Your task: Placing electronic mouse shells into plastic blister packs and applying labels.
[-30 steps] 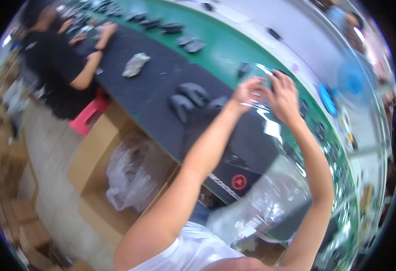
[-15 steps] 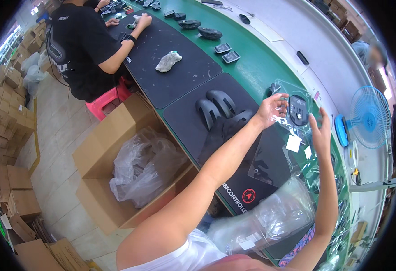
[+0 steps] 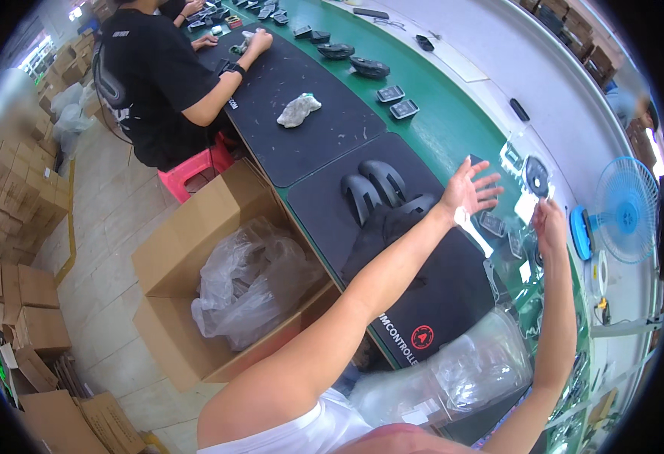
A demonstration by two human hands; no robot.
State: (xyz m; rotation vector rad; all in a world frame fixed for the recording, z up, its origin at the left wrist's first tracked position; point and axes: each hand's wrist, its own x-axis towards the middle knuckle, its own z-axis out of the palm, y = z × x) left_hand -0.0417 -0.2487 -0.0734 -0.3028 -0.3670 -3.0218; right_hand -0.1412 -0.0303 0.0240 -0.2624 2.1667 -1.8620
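Printed mat (image 3: 320, 200), black, laid on a green bench (image 3: 441, 113): landmark for this entry. Right hand (image 3: 550, 223), beyond the mat's right side: fingers appear pinched on the lower edge of a clear packet (image 3: 525, 198), presumably to leave its dark rounded device (image 3: 536, 175) uncovered; blur hides the exact contact. Left hand (image 3: 472, 193), over the mat's far right portion: released, palm open, fingers spread, apart from the packet and seemingly held out of its way. Black curved shells (image 3: 373, 185), grouped on the mat's far half, perhaps for easy reach. Clear plastic sheeting (image 3: 483, 367), overlapping the mat's near right corner. Open carton (image 3: 161, 257), along the mat's left edge, holding translucent bags (image 3: 241, 303), probably to spare bench space. Margins: the carton borders that left edge; a blue fan (image 3: 623, 216), well right of the mat, limits reach there; open room lies above the mat's far right, between the hands.
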